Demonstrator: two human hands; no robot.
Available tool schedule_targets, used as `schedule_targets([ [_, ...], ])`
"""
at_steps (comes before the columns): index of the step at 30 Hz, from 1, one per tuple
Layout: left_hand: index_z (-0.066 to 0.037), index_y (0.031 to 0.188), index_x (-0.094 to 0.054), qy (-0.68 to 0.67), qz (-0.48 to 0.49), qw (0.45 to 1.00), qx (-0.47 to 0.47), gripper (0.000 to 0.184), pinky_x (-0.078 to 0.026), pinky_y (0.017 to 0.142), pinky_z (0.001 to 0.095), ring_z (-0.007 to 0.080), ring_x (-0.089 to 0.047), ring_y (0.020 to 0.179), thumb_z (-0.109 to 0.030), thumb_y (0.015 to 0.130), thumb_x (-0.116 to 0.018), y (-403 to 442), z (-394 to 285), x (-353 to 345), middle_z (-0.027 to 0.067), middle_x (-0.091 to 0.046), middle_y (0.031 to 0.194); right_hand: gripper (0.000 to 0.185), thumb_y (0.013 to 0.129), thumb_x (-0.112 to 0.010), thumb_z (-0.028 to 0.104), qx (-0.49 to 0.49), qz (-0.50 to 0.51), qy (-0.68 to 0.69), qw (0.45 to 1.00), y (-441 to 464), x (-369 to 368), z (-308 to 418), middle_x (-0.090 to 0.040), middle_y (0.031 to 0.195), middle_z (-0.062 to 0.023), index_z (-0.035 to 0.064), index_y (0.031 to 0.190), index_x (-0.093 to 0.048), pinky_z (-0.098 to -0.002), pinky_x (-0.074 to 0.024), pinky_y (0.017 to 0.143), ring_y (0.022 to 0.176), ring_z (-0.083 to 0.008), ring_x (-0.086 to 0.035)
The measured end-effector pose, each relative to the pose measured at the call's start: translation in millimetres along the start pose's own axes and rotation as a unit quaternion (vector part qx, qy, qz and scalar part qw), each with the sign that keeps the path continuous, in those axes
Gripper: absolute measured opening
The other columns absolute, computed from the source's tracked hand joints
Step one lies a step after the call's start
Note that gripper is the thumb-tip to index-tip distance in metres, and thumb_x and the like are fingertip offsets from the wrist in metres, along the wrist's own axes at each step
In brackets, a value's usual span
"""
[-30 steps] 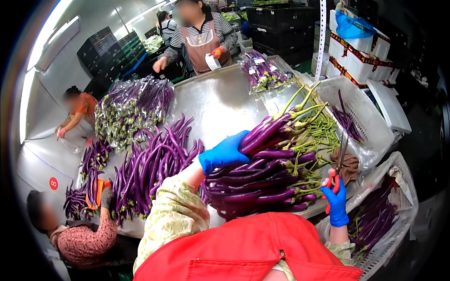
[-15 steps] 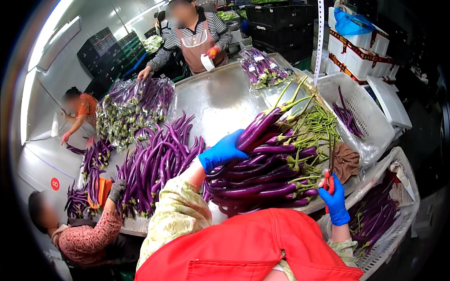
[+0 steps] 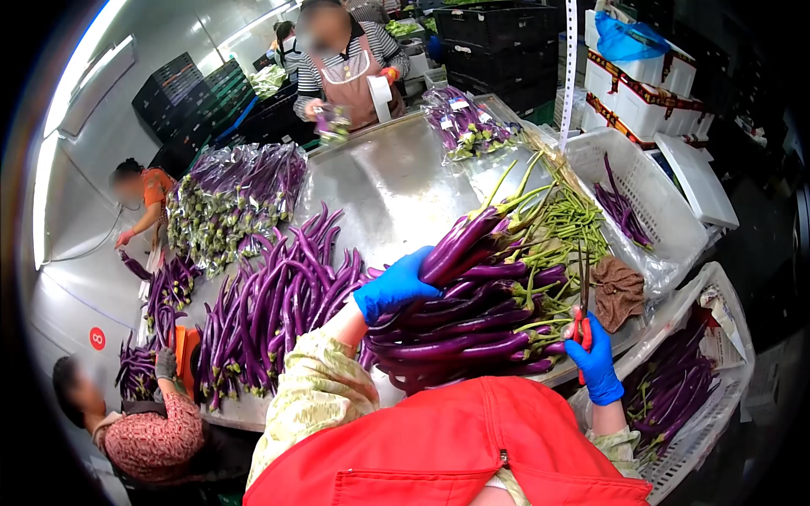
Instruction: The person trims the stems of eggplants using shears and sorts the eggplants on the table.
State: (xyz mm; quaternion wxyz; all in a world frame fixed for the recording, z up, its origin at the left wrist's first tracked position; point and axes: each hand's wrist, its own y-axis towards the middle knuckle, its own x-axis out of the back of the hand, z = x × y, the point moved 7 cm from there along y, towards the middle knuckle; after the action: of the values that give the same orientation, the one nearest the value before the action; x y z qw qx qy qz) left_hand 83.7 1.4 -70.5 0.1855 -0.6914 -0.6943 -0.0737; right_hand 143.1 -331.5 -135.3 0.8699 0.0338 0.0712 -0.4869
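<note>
In a blue glove, my left hand (image 3: pixel 396 288) is closed around a bunch of long purple eggplants (image 3: pixel 464 244), their stem ends pointing up and to the right. Beneath that bunch lies a thick pile of eggplants (image 3: pixel 456 346) with green stalks facing right. My right hand (image 3: pixel 599 363), also gloved in blue, grips red-handled scissors (image 3: pixel 580 329) by the handles. The blades point upward beside the stalks of the pile. Cut green stems (image 3: pixel 578 223) lie heaped just beyond, and a crumpled brown cloth (image 3: pixel 618 295) rests right of the blades.
Loose eggplants (image 3: pixel 270 304) cover the metal table (image 3: pixel 388 177) to the left, with bagged eggplants (image 3: pixel 236 198) behind them. White baskets (image 3: pixel 688 438) with eggplants stand at right. Co-workers stand across the table (image 3: pixel 363 72) and at left (image 3: pixel 152 438).
Across the table, the co-worker has lifted a small bagged bundle. The lower-left co-worker's gloved hand has moved left. My right hand and scissors have shifted slightly left; my left hand keeps its hold.
</note>
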Motion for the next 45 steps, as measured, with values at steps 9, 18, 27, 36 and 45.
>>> schedule_targets([
  [9,0.000,0.132,-0.041,-0.053,0.005,0.998,0.021,0.075,-0.037,0.101,0.0315,0.0160,-0.050,0.112,-0.003,0.065,-0.074,-4,7,-8,0.0086,-0.054,0.121,0.053,0.079,-0.064,0.005,0.030,-0.001,-0.121,0.992,4,14,-15,-0.054,0.088,-0.0020,-0.0055,0.127,-0.044,-0.0235,-0.0443,0.073,0.079,-0.0087,-0.050],
  [18,-0.002,0.131,-0.041,-0.132,-0.005,0.991,0.031,0.073,-0.039,0.098,0.0309,0.0160,-0.052,0.107,-0.002,0.065,-0.072,-8,0,-15,0.0079,-0.055,0.118,0.061,0.079,-0.066,0.009,-0.016,0.049,-0.183,0.982,11,-4,20,-0.058,0.095,-0.0028,-0.0045,0.133,-0.040,-0.0223,-0.0452,0.076,0.085,-0.0069,-0.052],
  [27,-0.001,0.132,-0.040,-0.113,-0.018,0.993,0.035,0.073,-0.039,0.098,0.0313,0.0161,-0.052,0.107,-0.002,0.066,-0.072,-6,5,-16,0.0090,-0.055,0.118,0.057,0.080,-0.066,0.014,-0.032,0.106,-0.198,0.974,13,-15,1,-0.062,0.112,-0.0110,-0.0034,0.130,-0.045,-0.0270,-0.0461,0.086,0.097,-0.0135,-0.059],
  [36,-0.002,0.135,-0.038,-0.085,-0.011,0.996,0.034,0.078,-0.039,0.100,0.0319,0.0178,-0.051,0.113,0.004,0.064,-0.070,-4,5,-19,0.0092,-0.054,0.123,0.052,0.081,-0.064,0.014,-0.028,0.102,-0.197,0.975,27,-20,-6,-0.056,0.088,0.0009,-0.0007,0.128,-0.048,-0.0224,-0.0439,0.073,0.079,-0.0056,-0.049],
  [45,-0.003,0.135,-0.039,-0.082,0.033,0.995,0.051,0.076,-0.038,0.099,0.0309,0.0170,-0.051,0.109,-0.004,0.067,-0.075,-1,9,-30,0.0092,-0.055,0.120,0.047,0.078,-0.064,0.011,0.009,0.086,-0.240,0.967,31,-21,-6,-0.064,0.098,-0.0090,-0.0015,0.122,-0.051,-0.0268,-0.0472,0.076,0.084,-0.0131,-0.059],
])
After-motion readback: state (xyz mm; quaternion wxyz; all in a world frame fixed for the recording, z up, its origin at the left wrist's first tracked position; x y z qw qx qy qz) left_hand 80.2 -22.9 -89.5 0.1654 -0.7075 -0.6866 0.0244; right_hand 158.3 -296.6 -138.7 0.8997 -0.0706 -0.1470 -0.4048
